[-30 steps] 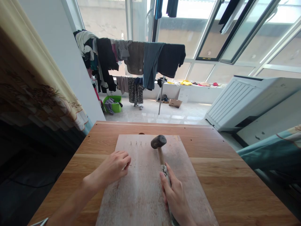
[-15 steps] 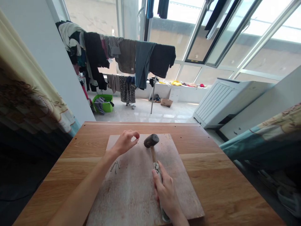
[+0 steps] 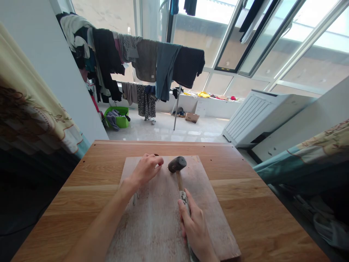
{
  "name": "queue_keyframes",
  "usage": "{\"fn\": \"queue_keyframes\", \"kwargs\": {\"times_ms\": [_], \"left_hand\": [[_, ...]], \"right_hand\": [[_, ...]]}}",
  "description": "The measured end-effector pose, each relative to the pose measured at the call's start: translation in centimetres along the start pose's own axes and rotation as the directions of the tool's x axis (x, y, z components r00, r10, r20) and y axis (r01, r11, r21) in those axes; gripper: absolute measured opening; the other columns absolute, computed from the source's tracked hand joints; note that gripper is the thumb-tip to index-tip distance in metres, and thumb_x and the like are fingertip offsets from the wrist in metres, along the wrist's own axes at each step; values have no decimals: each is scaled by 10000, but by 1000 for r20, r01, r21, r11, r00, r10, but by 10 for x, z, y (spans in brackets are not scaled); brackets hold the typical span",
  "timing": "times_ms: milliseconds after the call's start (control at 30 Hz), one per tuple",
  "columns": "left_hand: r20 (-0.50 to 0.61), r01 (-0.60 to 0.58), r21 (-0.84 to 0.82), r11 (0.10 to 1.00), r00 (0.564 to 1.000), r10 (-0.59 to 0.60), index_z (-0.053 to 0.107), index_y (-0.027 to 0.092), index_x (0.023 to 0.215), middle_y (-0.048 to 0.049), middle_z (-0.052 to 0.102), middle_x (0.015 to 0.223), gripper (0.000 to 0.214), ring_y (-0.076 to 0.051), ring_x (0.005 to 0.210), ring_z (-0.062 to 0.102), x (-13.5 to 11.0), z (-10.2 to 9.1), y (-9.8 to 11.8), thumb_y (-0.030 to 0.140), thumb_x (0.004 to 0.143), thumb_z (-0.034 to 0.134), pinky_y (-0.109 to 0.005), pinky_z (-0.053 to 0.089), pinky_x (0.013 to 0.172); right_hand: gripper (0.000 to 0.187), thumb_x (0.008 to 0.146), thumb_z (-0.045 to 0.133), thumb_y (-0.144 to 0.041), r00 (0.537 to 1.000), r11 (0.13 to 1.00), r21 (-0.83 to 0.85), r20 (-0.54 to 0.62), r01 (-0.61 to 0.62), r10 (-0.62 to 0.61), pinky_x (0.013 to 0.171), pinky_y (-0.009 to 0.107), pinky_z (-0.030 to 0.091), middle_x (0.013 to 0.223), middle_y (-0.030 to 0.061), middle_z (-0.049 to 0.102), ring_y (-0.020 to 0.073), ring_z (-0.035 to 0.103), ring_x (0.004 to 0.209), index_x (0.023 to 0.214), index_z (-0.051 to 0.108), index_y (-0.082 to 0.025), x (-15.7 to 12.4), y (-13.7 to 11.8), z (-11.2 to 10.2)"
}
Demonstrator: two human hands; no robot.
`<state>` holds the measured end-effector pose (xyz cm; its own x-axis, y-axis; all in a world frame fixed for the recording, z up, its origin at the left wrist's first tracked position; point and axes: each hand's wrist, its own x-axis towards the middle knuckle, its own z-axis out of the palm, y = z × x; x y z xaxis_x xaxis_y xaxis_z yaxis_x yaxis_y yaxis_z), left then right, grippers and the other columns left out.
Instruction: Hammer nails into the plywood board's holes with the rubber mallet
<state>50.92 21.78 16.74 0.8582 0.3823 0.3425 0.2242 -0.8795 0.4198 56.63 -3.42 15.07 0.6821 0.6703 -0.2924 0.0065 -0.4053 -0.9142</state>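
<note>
My right hand (image 3: 195, 222) is wrapped round the handle of a mallet (image 3: 177, 164), which has a thick black head and a wooden shaft with a pale, worn grip. The mallet's head is over the far part of a worn board (image 3: 160, 233). To its left, my left hand (image 3: 147, 169) is over the board's far end with fingers curled and pressed together; what they pinch, if anything, I cannot make out. A small dark thing (image 3: 156, 155) shows just beyond those fingers. A few nails (image 3: 134, 198) lie on the board, partly hidden by my left forearm.
The board lies on a wooden table (image 3: 245, 203). Past the far edge stand a drying rack with clothes (image 3: 169, 62), a green basket (image 3: 124, 122) and a small cardboard box (image 3: 192, 117). Curtains hang at left (image 3: 54, 112) and right (image 3: 305, 156); a white cabinet (image 3: 251, 116) stands at right.
My left hand has shifted slightly forward and right, its fingers more curled, and its forearm now covers part of the nails. The mallet has moved slightly right. The view has shifted a little.
</note>
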Motion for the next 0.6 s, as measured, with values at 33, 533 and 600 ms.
{"fn": "queue_keyframes", "kwargs": {"times_ms": [33, 533, 600], "left_hand": [[6, 6, 3, 1000, 1000, -6, 689, 236, 823, -22, 748, 853, 127, -218, 797, 678, 0, 1, 0, 128, 876, 650, -355, 471, 854], [49, 56, -9, 998, 997, -55, 670, 227, 873, -13, 767, 895, 113, -210, 844, 700, -4, -4, 2, 116, 872, 648, -307, 488, 806], [43, 82, -8, 997, 996, -82, 677, 232, 958, -8, 780, 916, 152, -218, 864, 706, -4, -1, 2, 112, 869, 647, -320, 494, 837]], "right_hand": [[783, 995, 448, -616, 1000, 1000, 1, 1, 3, -3, 330, 216, 380, 489, -108, 425, 124, 438, 331, 1574, 405, -90, 0, -1, 0], [809, 974, 495, -636, 1000, 1000, -6, 3, 21, -21, 309, 197, 375, 480, -110, 431, 117, 445, 321, 1583, 410, -111, 1, -2, -1], [785, 981, 488, -620, 999, 999, -37, 9, 38, -38, 328, 196, 383, 455, -115, 426, 118, 454, 319, 1575, 425, -111, 1, -7, -1]]}}
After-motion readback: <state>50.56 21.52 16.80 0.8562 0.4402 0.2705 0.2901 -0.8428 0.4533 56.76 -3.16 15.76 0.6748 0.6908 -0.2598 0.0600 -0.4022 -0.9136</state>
